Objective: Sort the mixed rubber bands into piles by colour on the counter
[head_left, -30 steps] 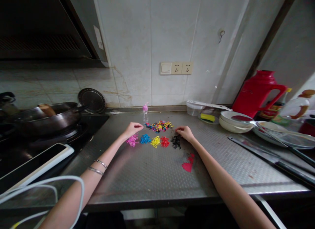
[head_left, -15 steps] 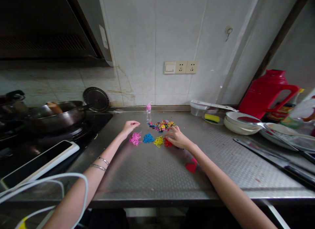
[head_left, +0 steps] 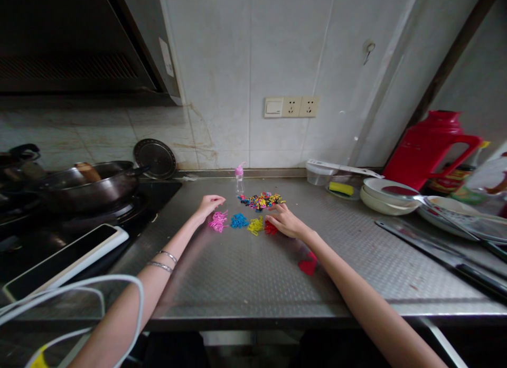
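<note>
My left hand (head_left: 209,206) hovers by the pile of pink rubber bands (head_left: 218,221), its fingertips pressed together; anything between them is too small to tell. Over the red rubber bands (head_left: 270,227) reaches my right hand (head_left: 288,220), fingers apart and partly covering that pile. Between the hands lie a heap of blue rubber bands (head_left: 239,221) and one of yellow rubber bands (head_left: 255,226). Just behind them is a larger mixed-colour heap of bands (head_left: 261,200), many of them black, close to my right fingertips.
A small clear bottle with a pink top (head_left: 239,180) stands behind the heaps. A red heart-shaped piece (head_left: 307,266) lies near my right forearm. At right are a knife (head_left: 431,254), bowls (head_left: 390,199) and a red thermos (head_left: 425,146); a pan (head_left: 91,186) sits left.
Both hands stay in nearly the same places. The fingers of my right hand shift slightly at the red pile.
</note>
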The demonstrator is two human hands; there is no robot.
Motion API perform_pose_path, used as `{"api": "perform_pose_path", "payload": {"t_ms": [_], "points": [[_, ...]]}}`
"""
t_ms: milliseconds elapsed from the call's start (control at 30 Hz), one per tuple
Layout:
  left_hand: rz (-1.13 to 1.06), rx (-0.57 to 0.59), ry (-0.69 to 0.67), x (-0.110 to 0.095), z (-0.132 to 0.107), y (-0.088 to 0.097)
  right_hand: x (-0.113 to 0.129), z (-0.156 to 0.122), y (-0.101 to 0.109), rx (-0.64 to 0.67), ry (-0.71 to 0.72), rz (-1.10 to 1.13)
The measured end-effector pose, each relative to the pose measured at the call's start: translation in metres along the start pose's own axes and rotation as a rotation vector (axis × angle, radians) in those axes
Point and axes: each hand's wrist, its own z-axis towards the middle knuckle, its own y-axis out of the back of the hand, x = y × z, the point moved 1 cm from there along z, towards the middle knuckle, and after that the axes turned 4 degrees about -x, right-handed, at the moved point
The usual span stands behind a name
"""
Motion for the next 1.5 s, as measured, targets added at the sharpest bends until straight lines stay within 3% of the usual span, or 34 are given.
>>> {"api": "perform_pose_path", "payload": {"t_ms": [267,400,667,833,1133,1367,1500], "points": [[0.002,0.007,-0.018,0.007,0.005,0.001,-0.012,0.006,0.007,-0.086,0.023,0.030],[0.003,0.008,-0.022,0.003,0.004,0.001,-0.034,0.017,0.014,-0.126,-0.072,-0.010],[0.005,0.032,-0.015,-0.007,-0.003,-0.003,-0.063,0.040,0.007,-0.004,-0.217,-0.105],[0.016,0.077,-0.041,-0.006,-0.005,-0.009,-0.061,0.050,-0.007,0.080,-0.220,-0.173],[0.025,0.107,-0.068,-0.008,-0.007,-0.013,-0.056,0.042,-0.004,-0.001,-0.284,-0.230],[0.013,0.121,-0.070,-0.003,-0.005,-0.016,-0.050,0.044,0.007,-0.144,-0.288,-0.019],[0.016,0.129,-0.068,-0.003,-0.007,-0.019,-0.030,0.051,0.009,-0.084,-0.162,0.161]]}}
